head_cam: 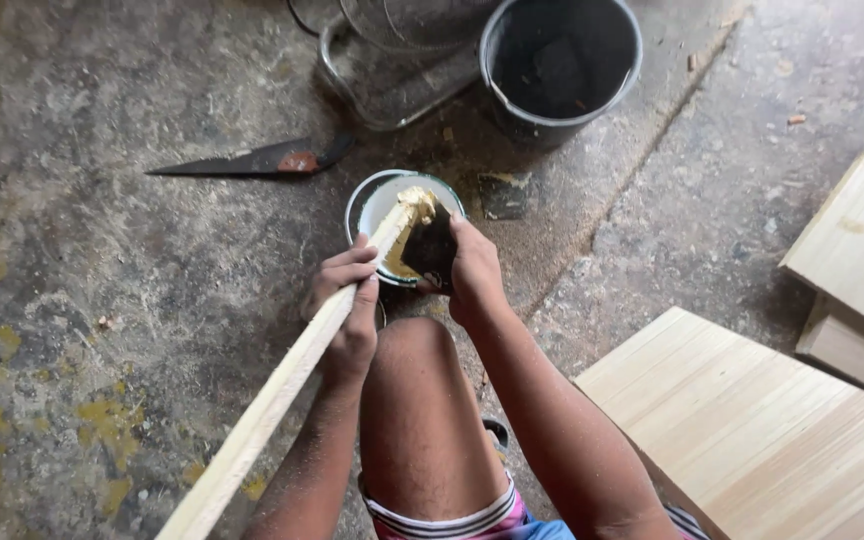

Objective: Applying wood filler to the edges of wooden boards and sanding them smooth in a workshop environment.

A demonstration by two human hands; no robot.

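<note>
A: Hands?
B: Left hand (345,300) closed around the pale wooden strip (282,385), near its far end. Right hand (472,272) closed on a dark pad (430,248), pressed against the strip's tip, which carries yellowish glue.

A: Where's the tip?
B: Over the small white glue tin (384,205) on the concrete floor (102,250).

A: Doing it well?
B: My read: keep the strip steady with the left, spread thin and even, let drips fall in the tin.

A: Surroundings?
B: Handsaw (252,160) to the left, dark bucket (562,65) beyond, pale boards (752,430) to the right.
</note>
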